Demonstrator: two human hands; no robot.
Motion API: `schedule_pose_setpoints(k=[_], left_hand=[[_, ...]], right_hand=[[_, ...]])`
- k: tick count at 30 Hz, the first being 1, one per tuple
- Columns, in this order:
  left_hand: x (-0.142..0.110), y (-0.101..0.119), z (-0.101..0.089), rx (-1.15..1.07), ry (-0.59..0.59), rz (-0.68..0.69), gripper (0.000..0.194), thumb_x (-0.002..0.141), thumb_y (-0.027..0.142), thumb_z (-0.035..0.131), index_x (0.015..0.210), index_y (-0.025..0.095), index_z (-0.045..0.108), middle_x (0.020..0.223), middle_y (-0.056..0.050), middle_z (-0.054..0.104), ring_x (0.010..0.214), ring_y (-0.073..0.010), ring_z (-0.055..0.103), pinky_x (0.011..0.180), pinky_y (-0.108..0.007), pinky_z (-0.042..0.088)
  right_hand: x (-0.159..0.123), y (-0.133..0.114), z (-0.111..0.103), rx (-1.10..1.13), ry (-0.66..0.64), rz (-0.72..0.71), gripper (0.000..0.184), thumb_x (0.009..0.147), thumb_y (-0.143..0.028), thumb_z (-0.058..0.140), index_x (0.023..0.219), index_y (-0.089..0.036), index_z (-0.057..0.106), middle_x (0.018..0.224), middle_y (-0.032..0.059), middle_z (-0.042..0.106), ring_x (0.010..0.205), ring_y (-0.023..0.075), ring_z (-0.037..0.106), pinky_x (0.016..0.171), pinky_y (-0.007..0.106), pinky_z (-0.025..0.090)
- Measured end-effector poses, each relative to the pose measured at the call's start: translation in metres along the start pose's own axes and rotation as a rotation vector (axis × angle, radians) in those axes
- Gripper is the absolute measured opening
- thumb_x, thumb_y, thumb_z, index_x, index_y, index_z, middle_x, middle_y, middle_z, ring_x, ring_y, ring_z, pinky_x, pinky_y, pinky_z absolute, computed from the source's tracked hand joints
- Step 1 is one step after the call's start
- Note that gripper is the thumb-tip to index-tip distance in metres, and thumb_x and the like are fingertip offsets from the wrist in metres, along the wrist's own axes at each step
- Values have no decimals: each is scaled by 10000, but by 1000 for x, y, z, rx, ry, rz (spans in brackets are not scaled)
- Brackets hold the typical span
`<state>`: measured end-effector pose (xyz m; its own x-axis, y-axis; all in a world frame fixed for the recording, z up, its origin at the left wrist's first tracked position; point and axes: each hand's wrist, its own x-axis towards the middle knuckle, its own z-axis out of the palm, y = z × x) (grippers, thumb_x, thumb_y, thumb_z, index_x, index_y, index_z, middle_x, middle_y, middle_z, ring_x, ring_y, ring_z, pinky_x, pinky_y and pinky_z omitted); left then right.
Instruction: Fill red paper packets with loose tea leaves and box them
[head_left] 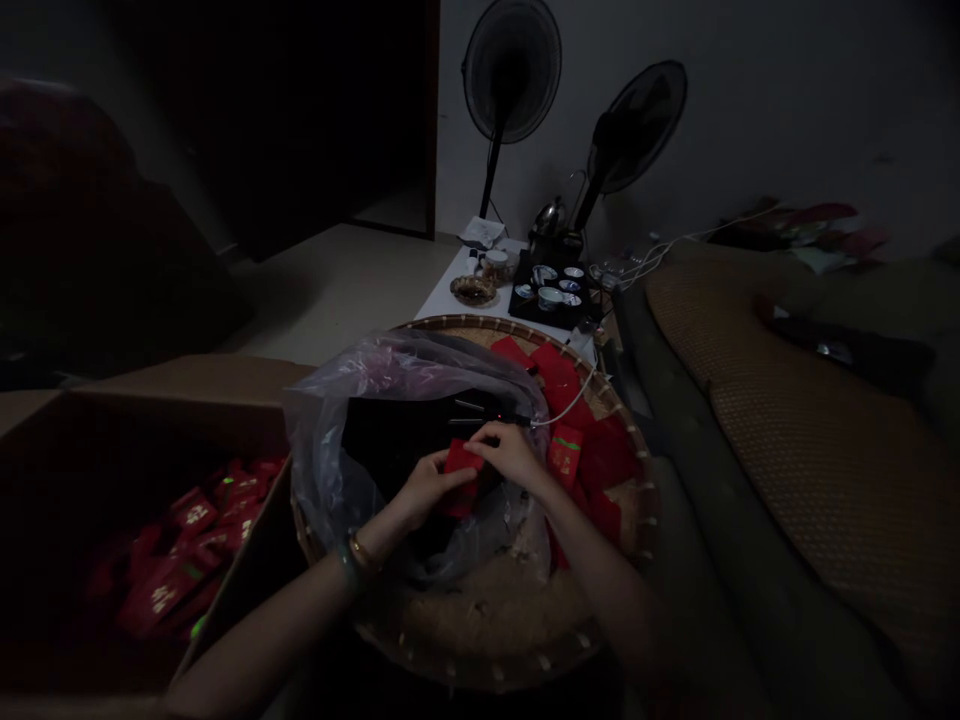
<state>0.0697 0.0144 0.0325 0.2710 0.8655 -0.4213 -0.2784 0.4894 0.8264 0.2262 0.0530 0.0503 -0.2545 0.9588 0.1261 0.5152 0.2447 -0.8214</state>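
Note:
Between my two hands is a small red packet (463, 490). My left hand (433, 487) grips it from the left, thumb across its front. Fingers of my right hand (504, 450) pinch its top edge. Both hands are over a clear plastic bag (322, 450) whose mouth gapes around dark contents I cannot make out. The bag sits on a round woven bamboo tray (480, 620). Just beyond my right hand lies a dark device with two metal prongs and a white cord (577, 400). More red packets (564, 455) lie on the tray's right side, one with gold characters and a green band.
At the left stands an open cardboard box (187, 375) holding many red packets (161, 590). Behind the tray, a low white table (442, 290) carries a tea tray with cups (550, 298) and a kettle (550, 217). Two fans (512, 75) stand behind; a woven-covered seat (780, 440) is at right.

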Motion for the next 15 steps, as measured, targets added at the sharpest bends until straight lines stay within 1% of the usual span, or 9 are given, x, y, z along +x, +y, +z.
schedule_pose_setpoints(k=[2,4,6,8,10,12,15], left_hand=[[-3,5,-1,-37,68,88,456,532,344,812,925,144,695,797,-49,715,650,-144,622,624,-235,458],[-5,9,-4,-25,145,142,374,542,358,797,837,143,715,752,-45,714,640,-146,610,609,-229,448],[-7,10,-5,12,189,159,294,545,354,787,735,141,717,659,-28,695,585,-139,584,564,-224,426],[-11,9,-6,11,212,162,264,567,356,771,714,146,711,603,-8,670,536,-124,557,527,-218,402],[-15,7,-6,-42,226,157,263,580,367,760,716,149,703,582,5,656,505,-111,539,508,-212,390],[-20,5,-6,-114,236,152,276,582,383,756,716,150,695,574,10,649,488,-103,530,503,-210,390],[-25,4,-9,-187,219,153,295,597,409,742,724,147,691,574,8,650,483,-102,532,505,-211,399]], right_hand=[[-5,-4,3,15,5,4,75,727,-227,660,678,-174,682,702,17,680,691,153,610,668,257,437],[-9,-8,5,35,-1,-2,79,732,-228,647,680,-180,683,713,17,683,710,157,615,677,258,441],[-12,-11,8,65,-21,13,85,731,-245,648,688,-184,689,717,19,688,710,163,622,673,261,448],[-15,-14,11,99,-55,34,92,731,-262,646,715,-188,698,735,23,700,712,170,632,672,267,460],[-18,-15,13,123,-86,49,108,736,-267,634,756,-192,708,778,31,712,738,179,643,695,283,474],[-20,-15,14,152,-106,57,138,740,-268,617,804,-194,715,837,42,719,789,193,650,742,310,483],[-22,-15,17,254,-127,73,189,746,-273,590,865,-192,712,915,54,717,863,202,649,814,341,476]])
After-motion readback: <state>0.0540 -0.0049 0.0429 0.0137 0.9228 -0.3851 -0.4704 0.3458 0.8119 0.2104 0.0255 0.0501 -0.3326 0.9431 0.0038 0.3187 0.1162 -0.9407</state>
